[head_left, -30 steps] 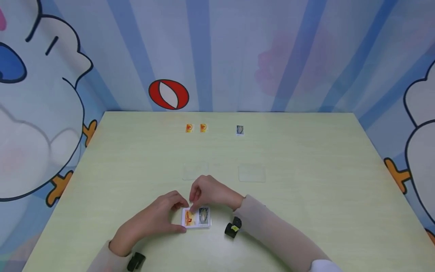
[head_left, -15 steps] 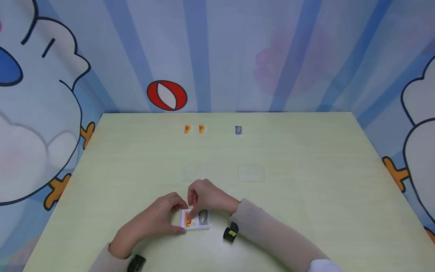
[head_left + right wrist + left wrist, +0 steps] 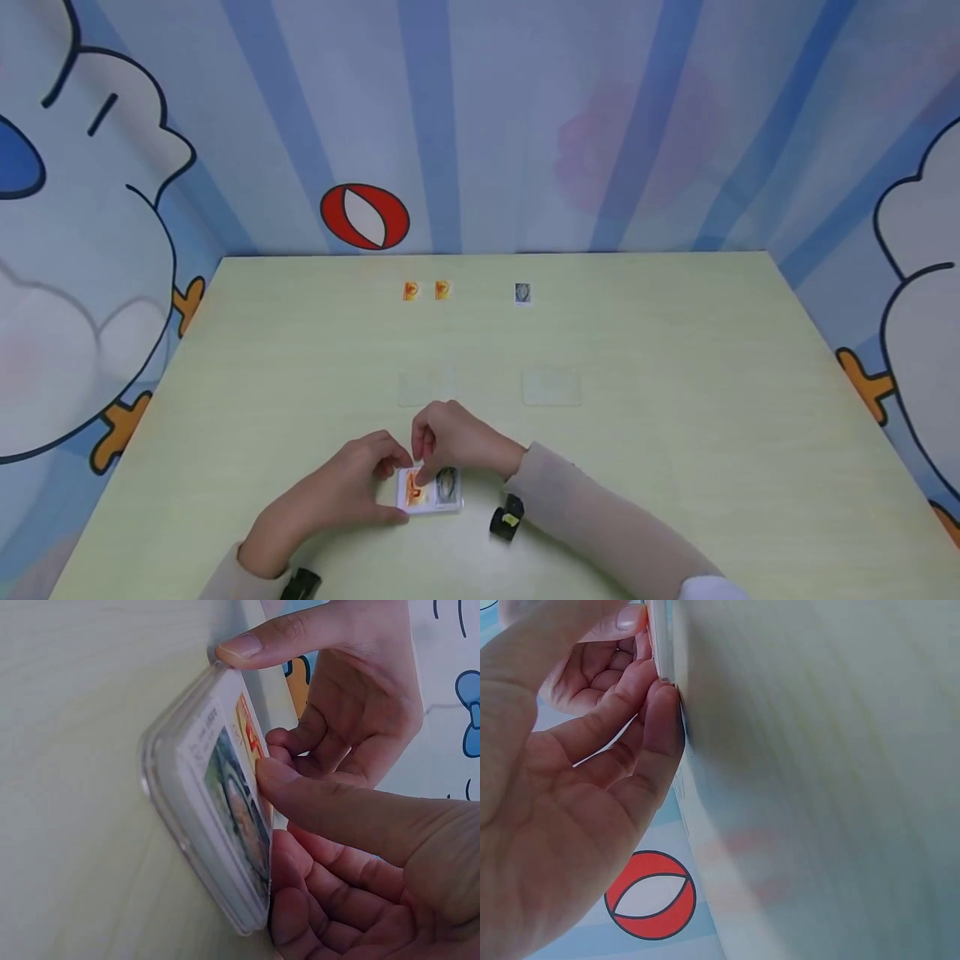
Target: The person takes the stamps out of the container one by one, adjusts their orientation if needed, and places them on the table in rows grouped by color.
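A flat clear-plastic case lies near the front of the table. It shows an orange stamp-like picture card on the left and a grey one on the right. My left hand grips the case's left end, thumb at the near corner and fingertips at the far one. From the right, my right hand reaches over it, its thumb pressing the orange card and its fingers curled at the far edge. In the right wrist view the case's thick clear rim stands out.
Two small orange cards and one grey card lie along the back of the table. Two thin transparent rectangles lie mid-table. A printed blue backdrop rises behind.
My right thumb has slid slightly nearer over the orange card and stays there. My left hand keeps its grip on the case. The head view has shifted a little.
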Action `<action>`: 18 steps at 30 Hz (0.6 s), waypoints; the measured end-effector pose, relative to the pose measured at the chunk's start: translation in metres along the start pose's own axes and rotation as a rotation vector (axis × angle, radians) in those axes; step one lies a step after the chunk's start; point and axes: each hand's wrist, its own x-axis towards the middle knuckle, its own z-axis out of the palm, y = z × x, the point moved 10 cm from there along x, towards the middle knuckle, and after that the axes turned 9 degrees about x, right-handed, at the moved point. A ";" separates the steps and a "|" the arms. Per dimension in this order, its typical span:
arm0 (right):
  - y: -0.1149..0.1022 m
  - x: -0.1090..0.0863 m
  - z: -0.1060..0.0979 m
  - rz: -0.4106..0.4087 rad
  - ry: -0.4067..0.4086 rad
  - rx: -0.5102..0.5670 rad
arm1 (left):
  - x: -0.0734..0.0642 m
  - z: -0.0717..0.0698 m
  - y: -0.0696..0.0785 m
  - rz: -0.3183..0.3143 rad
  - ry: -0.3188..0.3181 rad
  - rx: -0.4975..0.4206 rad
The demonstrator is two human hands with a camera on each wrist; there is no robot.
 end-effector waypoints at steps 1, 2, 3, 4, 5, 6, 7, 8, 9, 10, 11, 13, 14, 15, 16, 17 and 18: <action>0.000 0.000 0.000 0.000 -0.002 0.002 | 0.000 0.000 0.000 -0.002 -0.002 -0.002; 0.001 0.000 0.000 -0.001 -0.003 0.003 | 0.001 0.000 0.000 -0.003 -0.002 -0.003; 0.001 0.000 -0.001 -0.003 -0.004 0.003 | 0.001 0.000 -0.001 -0.006 -0.004 -0.005; 0.001 0.001 -0.001 -0.005 -0.006 0.004 | 0.002 0.000 -0.001 -0.007 -0.004 -0.004; 0.001 0.001 -0.001 -0.007 -0.007 0.005 | 0.002 0.001 -0.002 -0.007 -0.005 -0.002; 0.002 0.001 -0.001 -0.008 -0.009 0.006 | 0.002 0.001 -0.002 -0.008 -0.004 0.000; 0.002 0.002 0.000 -0.009 -0.010 0.007 | 0.002 0.001 -0.002 -0.006 -0.004 0.002; 0.003 0.002 0.000 -0.011 -0.011 0.007 | 0.003 0.001 -0.002 -0.005 -0.003 0.005; 0.003 0.002 0.000 -0.012 -0.012 0.008 | 0.003 0.002 -0.003 -0.004 -0.003 0.008; 0.003 0.002 0.000 -0.013 -0.013 0.008 | 0.003 0.002 -0.003 -0.002 -0.002 0.011; 0.003 0.003 0.000 -0.013 -0.013 0.006 | 0.003 0.002 -0.003 -0.001 -0.003 0.012; 0.003 0.003 0.000 -0.013 -0.013 0.005 | 0.003 0.002 -0.002 -0.001 -0.004 0.010; 0.003 0.003 0.000 -0.014 -0.013 0.007 | 0.003 0.002 -0.002 -0.002 -0.005 0.008; 0.003 0.003 0.000 -0.014 -0.014 0.010 | 0.003 0.002 -0.002 -0.003 -0.005 0.006; 0.003 0.003 0.000 -0.013 -0.014 0.013 | 0.003 0.001 -0.001 -0.004 -0.005 0.005; 0.003 0.003 0.000 -0.012 -0.016 0.015 | 0.003 0.001 -0.001 -0.007 -0.007 0.005; 0.003 0.002 0.000 -0.011 -0.018 0.021 | 0.003 0.001 -0.001 -0.009 -0.008 0.004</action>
